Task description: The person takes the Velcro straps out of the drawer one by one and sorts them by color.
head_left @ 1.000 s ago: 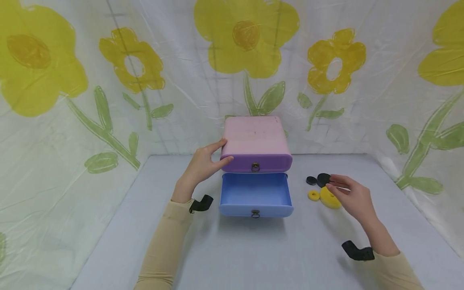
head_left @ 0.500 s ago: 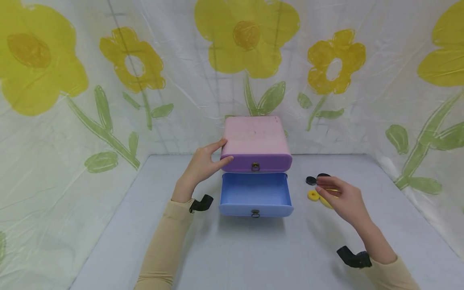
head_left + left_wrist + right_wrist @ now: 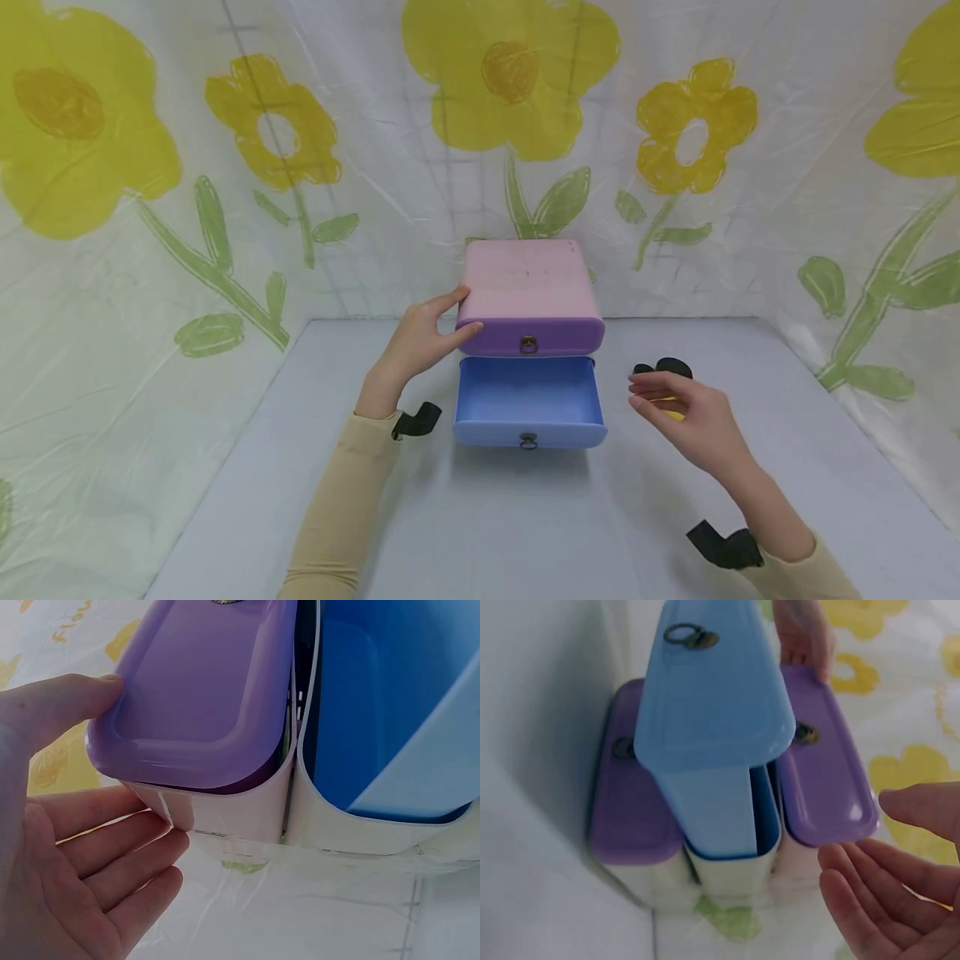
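Observation:
A drawer unit with a pink top (image 3: 528, 279) stands at the back middle. Its upper purple drawer (image 3: 491, 338) is closed, while the blue drawer (image 3: 487, 436) below is pulled out, its visible inside bare. My left hand (image 3: 426, 337) touches the unit's upper left corner; in the left wrist view the thumb is on the purple front and the index fingertip at the side. To the right of the unit, my right hand (image 3: 693, 417) hovers with relaxed fingers and nothing between them. Behind it lie two black discs (image 3: 675, 367) and a yellow piece (image 3: 676, 410), mostly hidden by the hand.
A lower purple drawer (image 3: 634, 802), closed, shows beneath the blue one in the right wrist view. White sheeting with yellow flowers (image 3: 510, 75) hangs behind and beside the pale table (image 3: 525, 533). The table's back edge runs along the sheeting.
My right hand has moved left from the black and yellow discs toward the blue drawer, now covering most of the yellow ones. The left hand and the drawers have stayed put.

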`<state>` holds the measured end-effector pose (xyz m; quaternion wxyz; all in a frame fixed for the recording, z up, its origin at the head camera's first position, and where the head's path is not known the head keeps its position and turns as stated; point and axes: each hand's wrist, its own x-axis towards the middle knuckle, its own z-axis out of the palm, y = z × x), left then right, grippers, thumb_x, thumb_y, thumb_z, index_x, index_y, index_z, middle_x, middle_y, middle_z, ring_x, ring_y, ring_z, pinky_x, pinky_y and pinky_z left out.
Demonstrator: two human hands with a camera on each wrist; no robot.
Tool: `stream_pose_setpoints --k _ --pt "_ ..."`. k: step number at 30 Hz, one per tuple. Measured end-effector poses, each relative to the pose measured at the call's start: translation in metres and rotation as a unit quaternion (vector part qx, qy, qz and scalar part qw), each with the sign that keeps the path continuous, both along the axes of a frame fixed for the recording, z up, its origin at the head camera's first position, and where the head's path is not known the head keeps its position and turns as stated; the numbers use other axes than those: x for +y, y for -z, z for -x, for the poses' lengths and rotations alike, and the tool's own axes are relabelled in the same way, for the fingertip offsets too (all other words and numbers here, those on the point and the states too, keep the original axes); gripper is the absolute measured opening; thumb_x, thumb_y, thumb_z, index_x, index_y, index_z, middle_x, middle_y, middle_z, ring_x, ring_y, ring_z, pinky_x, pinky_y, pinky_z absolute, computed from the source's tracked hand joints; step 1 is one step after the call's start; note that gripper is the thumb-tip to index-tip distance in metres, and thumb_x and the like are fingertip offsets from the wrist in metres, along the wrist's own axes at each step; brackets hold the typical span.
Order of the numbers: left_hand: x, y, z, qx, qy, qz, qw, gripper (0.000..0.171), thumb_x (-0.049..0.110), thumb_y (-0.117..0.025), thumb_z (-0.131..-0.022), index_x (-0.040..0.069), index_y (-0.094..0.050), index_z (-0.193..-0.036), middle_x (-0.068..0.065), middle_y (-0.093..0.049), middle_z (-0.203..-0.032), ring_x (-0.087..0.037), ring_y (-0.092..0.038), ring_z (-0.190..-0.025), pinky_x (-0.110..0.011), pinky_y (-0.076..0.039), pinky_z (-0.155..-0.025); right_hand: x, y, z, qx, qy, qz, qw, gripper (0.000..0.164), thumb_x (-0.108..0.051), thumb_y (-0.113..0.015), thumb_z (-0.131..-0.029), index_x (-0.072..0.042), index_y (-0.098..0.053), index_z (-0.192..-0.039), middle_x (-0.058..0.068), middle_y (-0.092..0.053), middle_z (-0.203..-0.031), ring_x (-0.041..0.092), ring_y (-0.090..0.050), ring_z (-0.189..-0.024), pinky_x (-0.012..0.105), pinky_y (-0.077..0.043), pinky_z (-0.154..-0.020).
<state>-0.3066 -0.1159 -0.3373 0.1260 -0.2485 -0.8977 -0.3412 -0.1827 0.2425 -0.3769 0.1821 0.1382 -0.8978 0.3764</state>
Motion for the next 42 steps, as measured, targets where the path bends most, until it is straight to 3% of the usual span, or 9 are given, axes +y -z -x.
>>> stream_pose_setpoints --k 6,22,34,42 --pt "0.0 -0.001 0.0 0.002 0.0 0.002 1.0 0.072 0.054 -0.062 -0.085 0.015 -0.044 -0.143 0.001 -0.044 -0.146 -0.02 -0.042 -0.135 -0.04 -0.037 -0.11 -0.013 0.0 -0.005 0.006 -0.04 0.008 0.999 0.022 -0.022 -0.072 -0.085 -0.017 -0.07 -0.106 -0.003 -0.072 -0.096 0.001 -0.067 -0.081 0.016 -0.055 -0.071" --pt "0.001 -0.003 -0.002 -0.003 -0.003 0.0 1.0 0.072 0.053 -0.063 -0.086 0.015 -0.043 -0.144 0.0 -0.043 -0.146 -0.022 -0.042 -0.135 -0.041 -0.037 -0.11 -0.046 -0.003 -0.023 -0.036 -0.124 0.017 0.991 0.019 -0.024 -0.071 -0.086 -0.012 -0.072 -0.101 -0.01 -0.072 -0.087 0.0 -0.066 -0.075 0.02 -0.056 -0.063" --pt "0.001 -0.001 -0.001 -0.006 -0.003 -0.001 1.0 0.072 0.053 -0.063 -0.086 0.016 -0.043 -0.144 0.001 -0.043 -0.146 -0.02 -0.041 -0.135 -0.04 -0.036 -0.11 -0.069 0.019 -0.024 -0.09 -0.161 0.001 0.983 0.02 -0.027 -0.069 -0.088 -0.012 -0.072 -0.102 -0.008 -0.072 -0.087 -0.001 -0.065 -0.074 0.02 -0.056 -0.063" --pt "0.001 -0.002 -0.002 -0.001 -0.003 -0.003 1.0 0.071 0.051 -0.064 -0.085 0.015 -0.044 -0.143 0.0 -0.044 -0.146 -0.02 -0.042 -0.135 -0.04 -0.037 -0.11 -0.08 0.032 -0.018 -0.131 -0.169 -0.02 0.977 0.02 -0.021 -0.069 -0.088 -0.01 -0.071 -0.104 -0.002 -0.073 -0.09 0.0 -0.067 -0.077 0.015 -0.054 -0.065"
